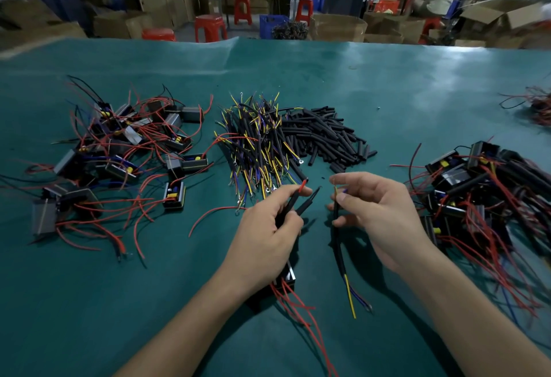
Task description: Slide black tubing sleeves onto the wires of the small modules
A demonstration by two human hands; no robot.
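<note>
Teal mat (pixel 387 102) crowded: loose black sleeves (pixel 328 135) heaped at twelve o'clock, sleeved yellow-blue wire bundles (pixel 256 144) just left of them, unsleeved modules (pixel 119 144) at ten, finished ones (pixel 471 186) at three. Dead centre — left hand (pixel 265 236) pinching two black-sleeved red leads (pixel 301 197), their small module (pixel 286 279) hanging under the wrist at six. Right hand (pixel 375 215) pinching a black sleeve (pixel 338 245) threaded with yellow and blue wires — ends poking out both sides.

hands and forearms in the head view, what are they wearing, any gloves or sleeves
Nothing is worn that shows: the left hand and right hand are bare, with no gloves, rings or watch visible, and both forearms are uncovered down to the frame's bottom edge, no sleeve in view.
</note>
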